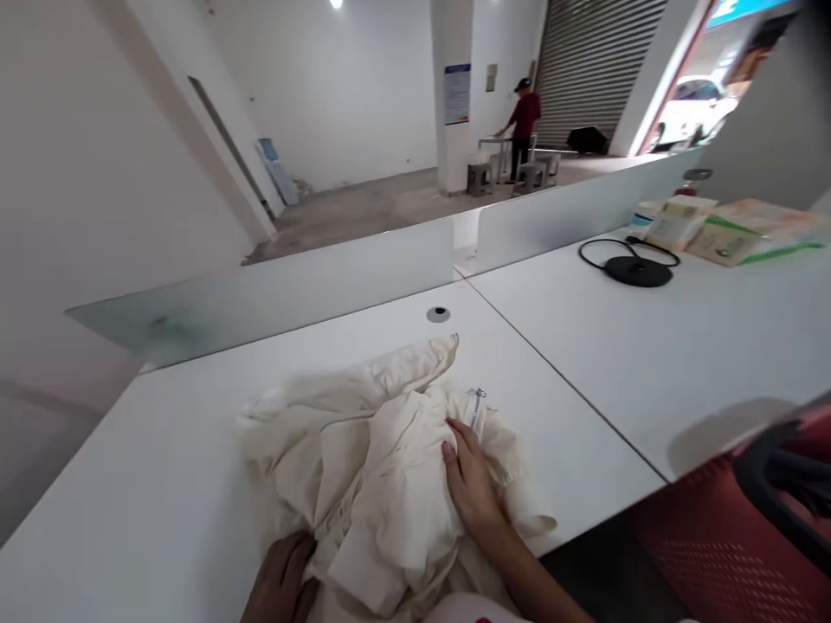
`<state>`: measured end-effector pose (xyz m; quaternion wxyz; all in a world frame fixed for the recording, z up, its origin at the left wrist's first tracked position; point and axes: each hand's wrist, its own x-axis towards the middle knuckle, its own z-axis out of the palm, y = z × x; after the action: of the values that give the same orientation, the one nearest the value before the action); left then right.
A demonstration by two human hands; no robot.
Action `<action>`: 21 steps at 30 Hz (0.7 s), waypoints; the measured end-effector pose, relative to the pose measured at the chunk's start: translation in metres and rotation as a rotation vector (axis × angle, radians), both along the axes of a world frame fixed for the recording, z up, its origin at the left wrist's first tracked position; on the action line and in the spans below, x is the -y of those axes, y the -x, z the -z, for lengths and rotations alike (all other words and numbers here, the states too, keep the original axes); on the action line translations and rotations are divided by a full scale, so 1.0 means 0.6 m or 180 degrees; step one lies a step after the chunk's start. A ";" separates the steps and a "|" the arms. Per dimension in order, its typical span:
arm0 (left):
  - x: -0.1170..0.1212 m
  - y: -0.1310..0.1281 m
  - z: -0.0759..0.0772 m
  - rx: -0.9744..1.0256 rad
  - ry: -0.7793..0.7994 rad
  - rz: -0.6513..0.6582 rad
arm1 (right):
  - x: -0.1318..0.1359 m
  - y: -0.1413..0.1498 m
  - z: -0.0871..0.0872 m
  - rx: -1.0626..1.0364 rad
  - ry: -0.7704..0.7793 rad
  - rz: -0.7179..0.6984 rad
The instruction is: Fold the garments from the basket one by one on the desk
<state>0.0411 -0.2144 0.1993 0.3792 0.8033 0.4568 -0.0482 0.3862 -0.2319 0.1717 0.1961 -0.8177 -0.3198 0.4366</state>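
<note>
1. A cream, crumpled fabric piece (409, 484) is lying on the white, smooth surface (156, 484), at six o'clock in the view; it is sitting near the person's side, seemingly so that both hands are reaching it easily.
2. Taking the fabric's middle as the clock's centre, the bare right hand (473, 484) is resting at three o'clock. Its fingers are lying over the folds, the thumb slightly apart, perhaps steadying the loose heap; whether they are pinching any cloth, I cannot tell.
3. The bare left hand (280, 581) is touching the near edge at about seven o'clock. Its fingers are curling close together, their tips disappearing at the folds, so I cannot tell whether they are pinching; they are probably checking that side from sliding.
4. A silvery metal zip (477, 407) is showing at two o'clock, just beyond the right fingers.
5. Farther off at two o'clock, a black, round, flat device with a cable (640, 271) is resting well apart, leaving the folds room for spreading.
6. A frosted glass divider (312, 294) is standing along the far edge toward eleven o'clock, likely screening the surface.
</note>
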 end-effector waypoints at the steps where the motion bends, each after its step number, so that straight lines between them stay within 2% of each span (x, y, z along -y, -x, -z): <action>1: 0.006 0.000 -0.003 -0.0054 0.0057 -0.0040 | 0.000 -0.001 0.002 -0.0028 -0.0029 0.0027; 4: 0.018 -0.012 -0.016 -0.0161 0.0157 -0.0401 | -0.003 -0.005 0.001 -0.0084 -0.0051 0.0041; 7: 0.003 -0.033 -0.025 -0.0090 0.0378 -0.0753 | -0.012 -0.007 -0.007 -0.0168 -0.0044 0.0093; 9: -0.028 -0.046 -0.025 0.0123 0.0856 -0.0846 | -0.019 -0.010 -0.012 -0.0259 -0.0007 0.0178; 12: -0.094 -0.068 -0.014 0.0711 0.1662 -0.0803 | -0.035 -0.024 -0.021 -0.0430 0.0152 0.0499; 14: -0.138 -0.094 -0.004 0.1078 0.1911 -0.0709 | -0.057 -0.038 -0.031 -0.0472 0.0239 0.0811; 16: -0.170 -0.133 0.002 0.1363 0.2240 -0.0577 | -0.095 -0.048 -0.045 -0.0465 0.0279 0.0961; 18: -0.190 -0.183 0.004 0.1347 0.2505 -0.0445 | -0.152 -0.048 -0.059 -0.0460 0.0232 0.0890; 19: -0.196 -0.211 0.005 0.1382 0.2526 -0.0467 | -0.185 -0.043 -0.063 -0.0478 0.0160 0.0803; 21: -0.208 -0.263 0.010 0.1466 0.2552 -0.0769 | -0.252 -0.024 -0.067 -0.0374 -0.0110 0.0427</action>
<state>0.1987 -0.0895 0.1930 0.7534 0.5247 0.3964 0.0030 0.4008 -0.0809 0.2119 0.2575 -0.8067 -0.2597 0.4641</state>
